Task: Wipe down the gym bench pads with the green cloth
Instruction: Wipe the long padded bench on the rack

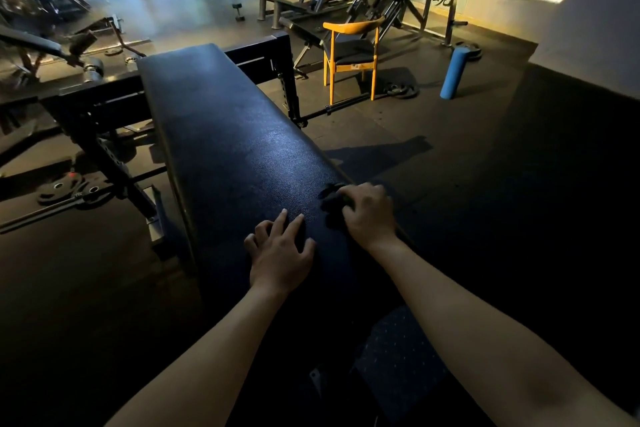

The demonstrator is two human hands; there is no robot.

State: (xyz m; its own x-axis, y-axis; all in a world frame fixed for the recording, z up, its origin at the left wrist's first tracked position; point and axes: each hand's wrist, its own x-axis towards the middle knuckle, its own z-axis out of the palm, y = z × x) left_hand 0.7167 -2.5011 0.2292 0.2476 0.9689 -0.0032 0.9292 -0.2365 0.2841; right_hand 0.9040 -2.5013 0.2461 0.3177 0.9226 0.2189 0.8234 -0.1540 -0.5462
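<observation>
The cloth [330, 200] lies bunched at the right edge of the bench pad [225, 135], near the end closest to the person. The light is so dim that it reads as a dark crumpled wad, and its green cannot be made out. The right hand [370, 215] is closed over it, fingers curled around the folds and knuckles up, pressing it onto the pad. That grip looks meant to keep the fabric gathered so it drags flat across the surface instead of sliding loose.

The left hand [280, 253] holds nothing. It rests just beside the right, palm down near the pad's middle, with 2 fingers stretched forward and the others loosely bent. It is probably bracing the body as the person leans over.

The pad is 1 long flat rectangle of black upholstery with a fine pebbled grain like vinyl or leather. A bluish sheen runs along its centre, and its corners are rounded. Most of its length lies ahead of both hands, so by my reading the wiping has far to go.

A black steel frame [104, 104] with rows of adjustment holes flanks the pad. Weight plates [65, 189] lie on the dark rubber floor at left. Further off stand a yellow wooden chair [349, 55] with a dark seat and an upright blue foam roller [454, 73]
</observation>
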